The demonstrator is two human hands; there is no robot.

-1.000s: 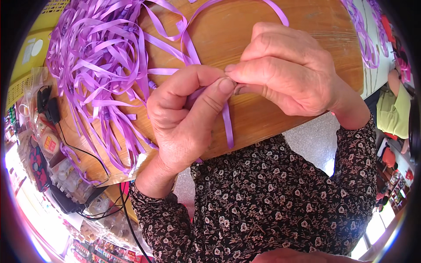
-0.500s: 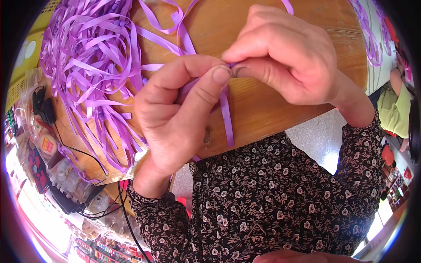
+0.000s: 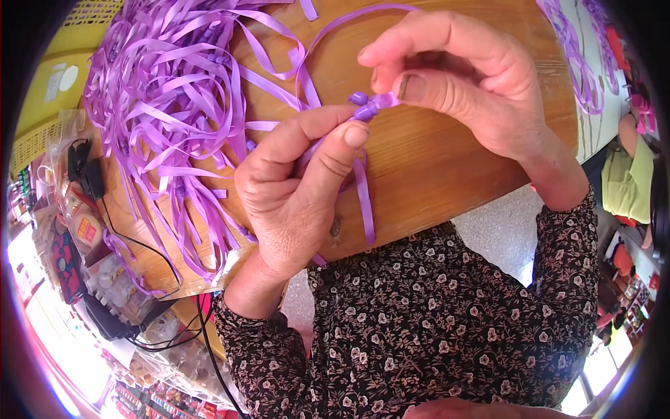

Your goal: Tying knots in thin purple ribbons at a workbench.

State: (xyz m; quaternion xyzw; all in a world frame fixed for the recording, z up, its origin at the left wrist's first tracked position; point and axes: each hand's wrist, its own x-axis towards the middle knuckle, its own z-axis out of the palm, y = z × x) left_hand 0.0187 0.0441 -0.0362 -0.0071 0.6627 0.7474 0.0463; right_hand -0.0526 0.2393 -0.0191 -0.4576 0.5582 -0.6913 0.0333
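Drawn open since the earlier frame, our right hand [image 3: 481,98] uncovers the purple clip [image 3: 365,111] near the upper centre. Heaped purple ribbons [image 3: 167,98] fill the upper left, seemingly kept within reach yet beside the work. Left of centre, our left hand [image 3: 293,181] pinches the clip between thumb and forefinger, apparently to steady it. Rightward, our other thumb meets a ribbon end [image 3: 388,100], forefinger lifted wide; whether it grips, we cannot tell.
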